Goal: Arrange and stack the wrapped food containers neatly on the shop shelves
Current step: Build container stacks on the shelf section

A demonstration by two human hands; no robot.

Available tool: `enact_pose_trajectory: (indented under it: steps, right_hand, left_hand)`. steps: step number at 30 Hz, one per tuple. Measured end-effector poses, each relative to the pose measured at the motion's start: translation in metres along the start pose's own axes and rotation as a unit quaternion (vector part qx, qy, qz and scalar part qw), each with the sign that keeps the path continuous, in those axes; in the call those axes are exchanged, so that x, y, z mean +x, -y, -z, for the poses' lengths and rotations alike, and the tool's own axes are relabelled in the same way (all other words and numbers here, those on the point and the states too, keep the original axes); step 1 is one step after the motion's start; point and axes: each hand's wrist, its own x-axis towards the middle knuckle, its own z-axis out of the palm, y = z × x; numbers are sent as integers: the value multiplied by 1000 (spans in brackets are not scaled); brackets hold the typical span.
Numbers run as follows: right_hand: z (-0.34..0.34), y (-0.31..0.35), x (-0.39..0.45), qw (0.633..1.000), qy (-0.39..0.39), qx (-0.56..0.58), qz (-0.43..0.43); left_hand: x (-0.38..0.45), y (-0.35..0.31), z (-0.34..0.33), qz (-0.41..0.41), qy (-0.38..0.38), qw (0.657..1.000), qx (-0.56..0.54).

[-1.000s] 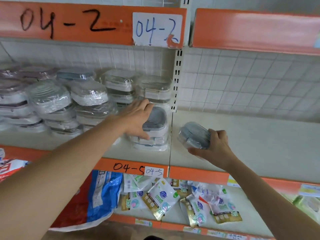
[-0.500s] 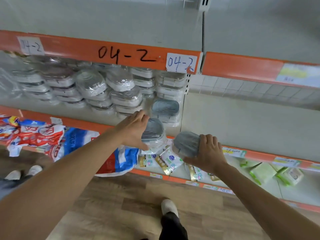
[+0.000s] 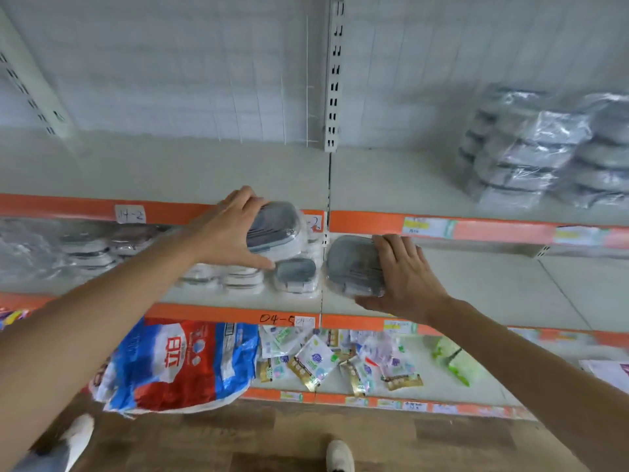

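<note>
Containers, wrapped: one (image 3: 274, 229) grasped in left hand (image 3: 228, 233), fingers over its top, thumb below, raised before the upper shelf edge (image 3: 102, 207). Second (image 3: 354, 265) grasped in right hand (image 3: 405, 277), held before the middle shelf (image 3: 476, 284). Stacks (image 3: 238, 281) behind left arm partly hidden. Blurred stack (image 3: 531, 155) sits upper right, cut off by frame edge.

A red, white and blue bag (image 3: 177, 366) lies on the bottom shelf at lower left. Small sachets (image 3: 313, 361) are scattered beside it at lower centre, with green packs (image 3: 454, 361) further right. Wooden floor (image 3: 272, 437) fills the bottom edge.
</note>
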Motion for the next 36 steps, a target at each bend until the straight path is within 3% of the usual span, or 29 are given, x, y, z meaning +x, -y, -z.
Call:
enact_pose_trajectory:
  steps: [5, 14, 19, 26, 36]
  right_hand:
    - [41, -32, 17, 995, -57, 42, -73]
    - [51, -100, 84, 985, 33, 17, -166]
    - [33, -131, 121, 983, 97, 42, -151]
    - [11, -178, 178, 979, 126, 58, -151]
    - [5, -226, 257, 981, 146, 55, -112]
  left_hand:
    - [30, -17, 17, 59, -31, 997, -36]
    - [93, -13, 3, 94, 38, 991, -84]
    - [141, -12, -8, 90, 47, 990, -103]
    - [213, -12, -25, 67, 41, 987, -143]
    - [278, -9, -54, 116, 18, 986, -122]
